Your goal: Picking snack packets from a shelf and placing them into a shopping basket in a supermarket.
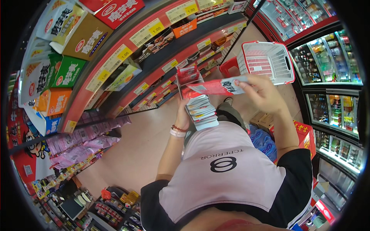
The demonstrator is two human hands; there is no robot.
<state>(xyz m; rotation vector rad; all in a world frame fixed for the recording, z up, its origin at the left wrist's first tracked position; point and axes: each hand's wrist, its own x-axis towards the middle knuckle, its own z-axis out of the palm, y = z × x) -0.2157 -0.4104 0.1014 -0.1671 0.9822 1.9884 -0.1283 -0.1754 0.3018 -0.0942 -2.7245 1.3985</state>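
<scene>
My left hand (184, 114) holds a small open cardboard display box (179, 82) from its side, in front of my body. Red snack packets (189, 74) stand in the box's far part, and a row of pale, overlapping snack packets (201, 111) fills the part nearer me. Between thumb and fingers, my right hand (258, 91) grips the end of a long red and white snack packet (228, 86). That packet lies across and above the box, its far end by the red packets. Its lower edge hides part of the box.
Store shelves with price tags (144, 34) curve along the left, with snack boxes (69, 70) on top. A white and red shopping basket (267, 62) is at the upper right, before glass-door drink coolers (326, 60). Bottled water packs (262, 142) and cartons (261, 119) stand beside my right arm.
</scene>
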